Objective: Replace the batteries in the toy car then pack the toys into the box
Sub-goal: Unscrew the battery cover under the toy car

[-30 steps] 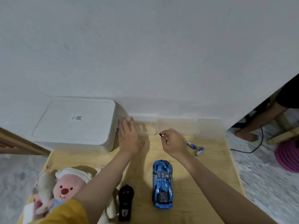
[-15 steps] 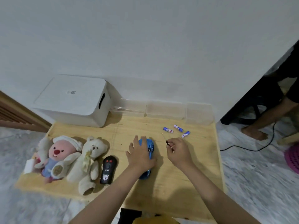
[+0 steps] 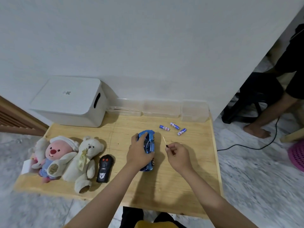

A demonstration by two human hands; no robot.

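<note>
A shiny blue toy car (image 3: 150, 142) lies mid-table, and my left hand (image 3: 139, 152) is closed over its roof from the left. My right hand (image 3: 178, 155) sits just right of the car, pinching a thin screwdriver (image 3: 165, 141) whose metal tip points up and away. Three blue-and-white batteries (image 3: 173, 128) lie loose on the wood beyond my right hand. A black remote control (image 3: 105, 168) rests left of the car. A white lidded box (image 3: 69, 101) stands at the table's back left corner. A pink plush (image 3: 54, 155) and a cream teddy bear (image 3: 82, 162) lie at the left.
The low wooden table (image 3: 164, 186) stands against a white wall. Clear plastic containers (image 3: 164, 108) line its back edge. A seated person's leg (image 3: 271, 117) and a black cable (image 3: 246, 145) are on the floor to the right, with a pink basket (image 3: 297, 153) at the far right.
My left hand left the clear container at the back, came down onto the blue car and now grips it. The view tilted down and pulled back. My right hand kept the screwdriver.
</note>
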